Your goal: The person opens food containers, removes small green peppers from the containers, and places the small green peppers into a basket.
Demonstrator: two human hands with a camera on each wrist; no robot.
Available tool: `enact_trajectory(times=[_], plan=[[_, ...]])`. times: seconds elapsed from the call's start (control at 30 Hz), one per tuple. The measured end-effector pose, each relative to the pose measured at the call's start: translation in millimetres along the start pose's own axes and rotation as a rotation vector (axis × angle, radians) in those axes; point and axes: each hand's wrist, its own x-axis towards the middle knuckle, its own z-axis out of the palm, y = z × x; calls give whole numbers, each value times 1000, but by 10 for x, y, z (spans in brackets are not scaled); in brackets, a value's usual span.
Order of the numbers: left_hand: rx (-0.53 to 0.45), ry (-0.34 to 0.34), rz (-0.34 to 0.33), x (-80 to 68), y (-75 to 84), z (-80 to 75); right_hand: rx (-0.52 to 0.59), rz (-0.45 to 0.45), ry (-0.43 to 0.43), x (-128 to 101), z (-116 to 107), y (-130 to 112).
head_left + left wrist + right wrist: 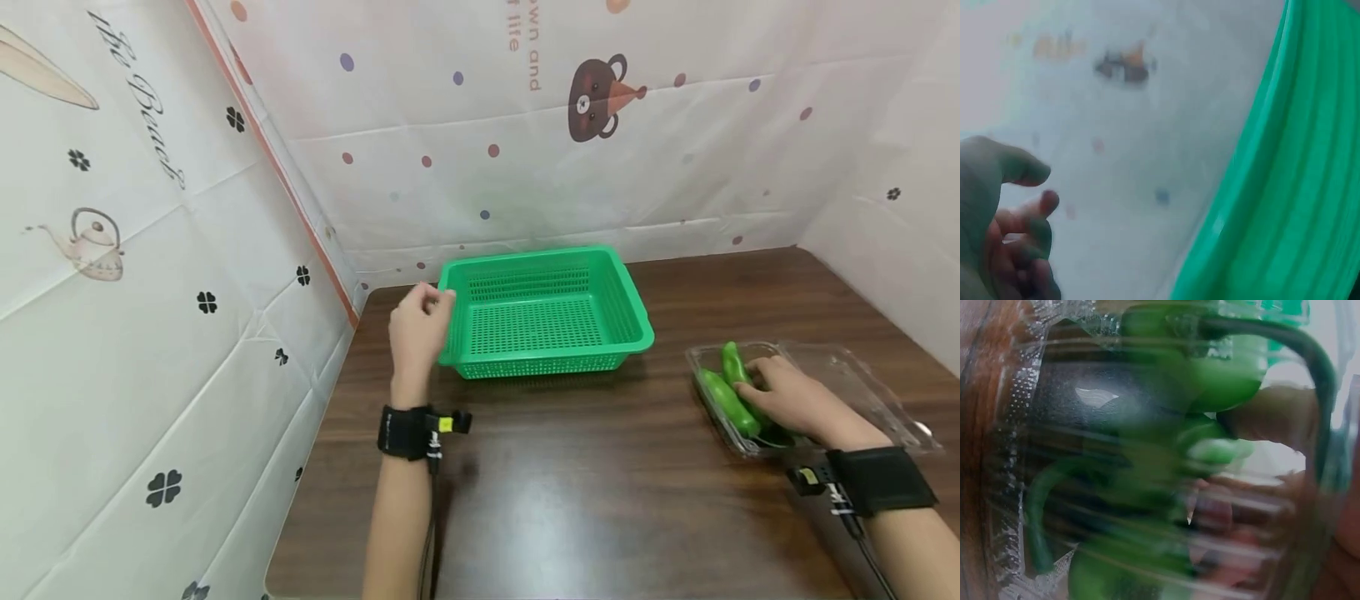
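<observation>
My right hand (pixel 795 400) reaches into a clear plastic box (pixel 723 437) and grips a green pepper (pixel 733 365). Beside it, a second green pepper (pixel 729 407) lies at the box's left side. Seen through the plastic in the right wrist view, curved stems (pixel 1038 519) and green peppers (pixel 1222 384) appear blurred, with finger and thumb around one. Over the left end of a green basket (pixel 540 365), my left hand (pixel 422 329) hovers with loosely curled fingers and holds nothing. The left wrist view shows a gap between its thumb (pixel 1025 167) and fingers.
The box's transparent lid (pixel 847 375) lies folded back to the right. A brown wooden table (pixel 570 475) carries both containers. Patterned white sheets (pixel 525 192) rise behind it and along its sides. Each wrist wears a black strap (pixel 401 433) with a small camera and cable.
</observation>
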Motion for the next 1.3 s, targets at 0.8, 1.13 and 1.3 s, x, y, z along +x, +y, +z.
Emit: enact_trajectory(times=[0.8,1.13,1.3], plan=[[-185,-415,-366,448,-614,265,-39,-10,8,26,-32,-40],[-183,-442,-404,438,-657,335,-44,-15,11,49,-36,-55],[-206,-441,-395,430,-646,339,-20,5,3,9,-60,-92]])
